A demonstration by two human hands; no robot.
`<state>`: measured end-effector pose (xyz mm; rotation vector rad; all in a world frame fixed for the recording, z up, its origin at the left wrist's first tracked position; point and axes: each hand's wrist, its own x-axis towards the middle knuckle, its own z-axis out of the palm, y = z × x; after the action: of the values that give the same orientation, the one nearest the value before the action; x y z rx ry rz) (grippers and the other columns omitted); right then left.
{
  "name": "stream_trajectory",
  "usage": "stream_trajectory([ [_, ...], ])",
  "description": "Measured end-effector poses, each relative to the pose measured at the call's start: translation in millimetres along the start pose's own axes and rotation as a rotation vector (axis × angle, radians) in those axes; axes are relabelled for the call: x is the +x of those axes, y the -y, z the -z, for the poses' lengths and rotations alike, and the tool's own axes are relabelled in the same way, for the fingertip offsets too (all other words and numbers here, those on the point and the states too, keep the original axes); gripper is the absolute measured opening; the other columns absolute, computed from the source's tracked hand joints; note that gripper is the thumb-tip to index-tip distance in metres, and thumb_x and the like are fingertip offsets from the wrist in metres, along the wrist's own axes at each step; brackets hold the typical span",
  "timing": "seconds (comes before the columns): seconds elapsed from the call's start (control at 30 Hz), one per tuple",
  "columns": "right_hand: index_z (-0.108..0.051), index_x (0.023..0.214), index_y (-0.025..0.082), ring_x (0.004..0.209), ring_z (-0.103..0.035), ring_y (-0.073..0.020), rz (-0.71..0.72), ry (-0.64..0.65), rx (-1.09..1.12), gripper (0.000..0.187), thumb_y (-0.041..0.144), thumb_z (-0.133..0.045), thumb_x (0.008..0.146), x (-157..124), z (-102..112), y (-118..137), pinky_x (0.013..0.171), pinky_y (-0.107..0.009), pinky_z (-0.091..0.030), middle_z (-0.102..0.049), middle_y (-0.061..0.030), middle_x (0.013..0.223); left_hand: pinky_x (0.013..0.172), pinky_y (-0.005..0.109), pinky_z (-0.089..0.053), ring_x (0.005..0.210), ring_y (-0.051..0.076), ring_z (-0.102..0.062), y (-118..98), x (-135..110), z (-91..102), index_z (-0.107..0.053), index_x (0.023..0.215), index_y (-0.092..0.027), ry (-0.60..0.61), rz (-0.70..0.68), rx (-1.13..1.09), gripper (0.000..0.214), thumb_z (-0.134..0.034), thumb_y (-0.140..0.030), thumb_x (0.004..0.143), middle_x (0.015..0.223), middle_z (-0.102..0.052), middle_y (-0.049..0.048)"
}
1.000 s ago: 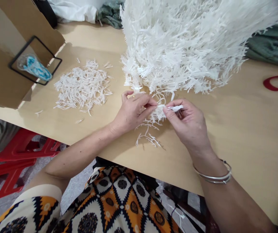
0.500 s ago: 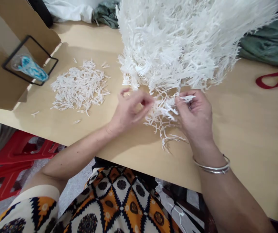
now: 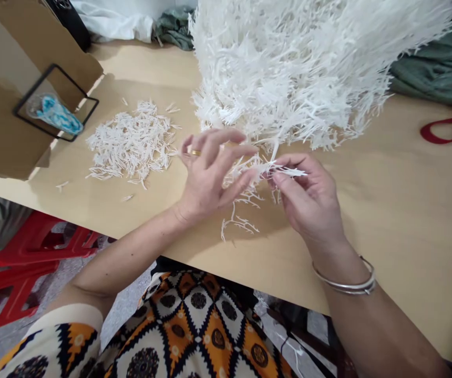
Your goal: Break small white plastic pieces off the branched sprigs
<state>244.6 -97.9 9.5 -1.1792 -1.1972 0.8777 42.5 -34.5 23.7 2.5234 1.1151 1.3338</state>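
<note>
Head view: left hand point(image 3: 210, 173) and right hand point(image 3: 308, 191) close together above the bench point(image 3: 399, 226), a white branching sprig point(image 3: 291, 171) at the right one.
Right hand: thumb and forefinger pinch the sprig, its fine tips pointing out over the fingers.
Left hand: fingers spread, thumb apart from forefinger, with white strands showing in the gap; contact with them cannot be told.
Sprig handling: a firm pinch near the base of the tips looks best, in my judgement; squeezing the ends could bend them.
Free-hand handling: thumb and forefinger would do well to take one strand at a time, since the mesh looks apt to snag.
Sprig position: right of the left hand, in the right hand's grip, just before the near edge of the large white pile point(image 3: 289, 73).
Dangling branch point(image 3: 242, 226): below and between the hands, toward the wearer.
Pale stem point(image 3: 275, 149): rises from the hands toward the pile; where it joins is unclear.
Small heap point(image 3: 131, 142): loose white pieces left of the left hand, apart from it.
</note>
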Motion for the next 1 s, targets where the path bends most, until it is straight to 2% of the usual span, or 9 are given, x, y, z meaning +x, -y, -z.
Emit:
stream_trajectory([
  [0.1, -0.074, 0.106, 0.03, 0.071, -0.058, -0.0141, 0.024, 0.041, -0.099, 0.011, 0.031, -0.077, 0.096, -2.9, -3.9, 7.4, 0.062, -0.031, -0.049, -0.069, -0.0001, 0.092, 0.127, 0.055, -0.025, 0.124, 0.024, -0.07, -6.6, -4.4, -5.0, -0.072, 0.117, -0.035, 0.143, -0.024, -0.03, 0.026, -0.059, -0.057, 0.111, 0.123, -0.081, -0.0007],
  [0.17, -0.073, 0.102, 0.028, 0.072, -0.059, -0.0149, 0.057, 0.055, -0.167, 0.008, 0.029, -0.077, 0.094, -2.9, -5.9, 11.4, 0.063, -0.031, -0.05, -0.069, -0.0005, 0.091, 0.126, 0.052, -0.025, 0.119, 0.021, -0.072, -4.2, -5.9, -6.3, -0.072, 0.112, -0.034, 0.164, -0.005, -0.049, 0.022, -0.058, -0.05, 0.112, 0.117, -0.082, -0.0024],
  [0.33, -0.072, 0.099, 0.028, 0.086, -0.069, -0.0195, 0.156, 0.063, -0.31, 0.002, 0.029, -0.073, 0.098, -4.4, -9.0, 12.5, 0.082, -0.037, -0.056, -0.074, -0.0016, 0.094, 0.125, 0.053, -0.023, 0.115, 0.021, -0.071, -1.3, -5.4, -6.8, -0.071, 0.105, -0.03, 0.197, -0.008, -0.026, 0.013, -0.059, -0.036, 0.108, 0.109, -0.083, -0.0028],
  [0.5, -0.069, 0.094, 0.028, 0.076, -0.068, -0.0191, 0.28, 0.02, -0.528, 0.006, 0.022, -0.067, 0.097, -7.6, -16.4, 11.2, 0.076, -0.036, -0.054, -0.074, -0.0003, 0.086, 0.126, 0.054, -0.022, 0.107, 0.022, -0.071, -2.8, -4.2, -11.3, -0.064, 0.09, -0.026, 0.184, -0.004, 0.015, 0.01, -0.061, -0.029, 0.099, 0.089, -0.076, -0.0034],
  [0.63, -0.065, 0.088, 0.026, 0.071, -0.065, -0.0187, 0.31, -0.03, -0.65, 0.008, 0.019, -0.065, 0.091, -5.9, -20.2, 8.7, 0.072, -0.035, -0.051, -0.072, -0.0002, 0.081, 0.128, 0.056, -0.02, 0.093, 0.019, -0.069, -4.1, -3.3, -13.4, -0.06, 0.088, -0.024, 0.294, 0.042, -0.005, 0.008, -0.061, -0.026, 0.095, 0.08, -0.072, -0.0051],
  [0.73, -0.064, 0.09, 0.026, 0.075, -0.067, -0.0201, 0.295, -0.037, -0.683, 0.007, 0.02, -0.063, 0.093, -5.0, -19.7, 5.5, 0.074, -0.036, -0.051, -0.073, -0.0016, 0.084, 0.127, 0.053, -0.021, 0.087, 0.016, -0.068, -1.2, -1.3, -11.4, -0.062, 0.09, -0.023, 0.399, 0.068, -0.113, 0.006, -0.061, -0.024, 0.096, 0.08, -0.071, -0.0062],
  [0.83, -0.066, 0.094, 0.026, 0.076, -0.067, -0.0215, 0.308, -0.028, -0.743, 0.008, 0.02, -0.061, 0.096, -4.6, -18.5, 1.6, 0.077, -0.038, -0.051, -0.073, -0.003, 0.085, 0.127, 0.051, -0.019, 0.091, 0.014, -0.07, 5.8, 1.6, -7.0, -0.064, 0.096, -0.023, 0.494, 0.079, -0.241, 0.008, -0.06, -0.025, 0.102, 0.089, -0.074, -0.0065],
  [0.9, -0.067, 0.095, 0.026, 0.074, -0.065, -0.0216, 0.295, -0.027, -0.794, 0.009, 0.02, -0.06, 0.096, -2.7, -16.1, -1.9, 0.078, -0.039, -0.05, -0.071, -0.0029, 0.082, 0.128, 0.052, -0.018, 0.094, 0.014, -0.07, 8.7, 2.8, -3.4, -0.065, 0.101, -0.023, 0.53, 0.115, -0.308, 0.009, -0.059, -0.027, 0.106, 0.094, -0.076, -0.0063],
  [1.0, -0.065, 0.093, 0.026, 0.067, -0.056, -0.021, 0.23, -0.108, -0.855, 0.007, 0.021, -0.061, 0.095, 4.3, -5.6, -7.6, 0.074, -0.039, -0.047, -0.063, -0.0013, 0.074, 0.128, 0.052, -0.021, 0.096, 0.015, -0.072, 4.8, 1.6, 1.4, -0.067, 0.104, -0.025, 0.612, 0.101, -0.435, 0.012, -0.06, -0.033, 0.109, 0.097, -0.078, -0.0061],
])
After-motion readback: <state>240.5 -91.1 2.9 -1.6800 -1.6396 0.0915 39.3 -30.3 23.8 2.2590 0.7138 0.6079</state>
